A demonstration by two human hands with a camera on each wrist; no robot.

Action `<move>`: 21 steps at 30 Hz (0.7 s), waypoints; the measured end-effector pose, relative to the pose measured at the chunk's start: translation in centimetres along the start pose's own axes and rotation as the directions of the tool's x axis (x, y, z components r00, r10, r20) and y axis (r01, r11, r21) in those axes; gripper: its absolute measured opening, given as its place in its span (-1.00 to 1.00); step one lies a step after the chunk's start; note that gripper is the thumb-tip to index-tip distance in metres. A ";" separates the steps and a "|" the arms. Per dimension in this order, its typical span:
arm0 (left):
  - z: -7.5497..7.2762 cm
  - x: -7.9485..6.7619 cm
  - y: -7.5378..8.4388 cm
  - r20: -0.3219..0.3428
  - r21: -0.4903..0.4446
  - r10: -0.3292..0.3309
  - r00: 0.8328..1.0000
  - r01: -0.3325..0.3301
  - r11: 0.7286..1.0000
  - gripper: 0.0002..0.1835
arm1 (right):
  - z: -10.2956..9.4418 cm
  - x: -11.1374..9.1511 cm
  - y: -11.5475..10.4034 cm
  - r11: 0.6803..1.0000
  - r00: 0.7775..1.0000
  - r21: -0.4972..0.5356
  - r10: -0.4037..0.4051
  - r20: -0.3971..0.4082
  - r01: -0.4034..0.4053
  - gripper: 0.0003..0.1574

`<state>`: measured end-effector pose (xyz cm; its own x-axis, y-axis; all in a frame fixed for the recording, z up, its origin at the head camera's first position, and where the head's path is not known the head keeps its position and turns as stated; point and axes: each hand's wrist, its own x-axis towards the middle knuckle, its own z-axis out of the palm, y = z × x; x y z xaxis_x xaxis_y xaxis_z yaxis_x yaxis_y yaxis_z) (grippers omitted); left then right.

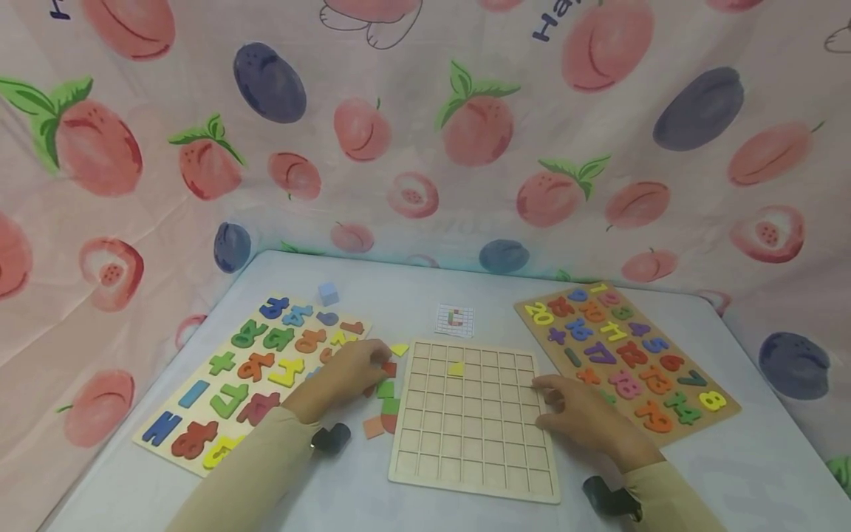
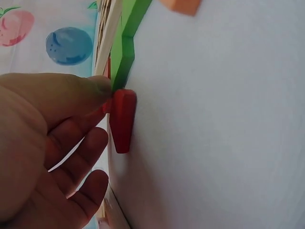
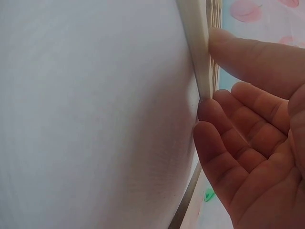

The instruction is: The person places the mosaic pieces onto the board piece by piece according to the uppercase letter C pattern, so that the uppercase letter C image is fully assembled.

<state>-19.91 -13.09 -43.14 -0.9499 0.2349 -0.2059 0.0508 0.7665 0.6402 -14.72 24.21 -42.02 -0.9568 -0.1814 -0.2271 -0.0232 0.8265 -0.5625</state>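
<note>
A wooden grid board (image 1: pixel 475 428) lies in the middle of the table, with one yellow piece (image 1: pixel 456 369) in an upper cell. My left hand (image 1: pixel 349 373) is left of the board, its thumb and index finger pinching a red square piece (image 1: pixel 389 370). In the left wrist view another red piece (image 2: pixel 124 121) lies below the thumb, beside green pieces (image 2: pixel 125 59). My right hand (image 1: pixel 585 414) grips the board's right edge; the right wrist view shows the thumb on the board's edge (image 3: pixel 202 62) and the curled fingers against its side.
Left of the board lie green pieces (image 1: pixel 385 389), an orange square (image 1: pixel 374 427) and a yellow triangle (image 1: pixel 399 349). A pattern card (image 1: pixel 455 320) lies behind it. Number boards flank it, one on the left (image 1: pixel 206 399) and one on the right (image 1: pixel 558 347). A blue cube (image 1: pixel 329 294) stands at the back.
</note>
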 end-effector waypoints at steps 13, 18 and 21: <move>-0.2 0.1 0.3 -0.010 -0.012 0.032 0.999 -0.032 0.999 -0.63 | 0.1 0.0 0.2 1.000 1.000 -0.007 -0.017 -0.004 0.017 -0.26; 0.2 0.7 0.8 0.010 -0.057 0.066 0.998 -0.065 0.996 -0.65 | 0.1 0.1 0.3 1.000 1.000 -0.013 -0.014 -0.007 0.014 -0.26; 0.5 1.1 1.4 0.015 -0.041 0.083 0.996 -0.083 0.996 -0.67 | 0.2 0.1 0.3 1.000 1.000 -0.012 -0.011 -0.007 0.011 -0.26</move>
<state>-20.74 -11.45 -42.85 -0.9376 0.3071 -0.1633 0.1162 0.7191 0.6851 -14.79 24.35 -42.33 -0.9586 -0.1866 -0.2152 -0.0370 0.8307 -0.5555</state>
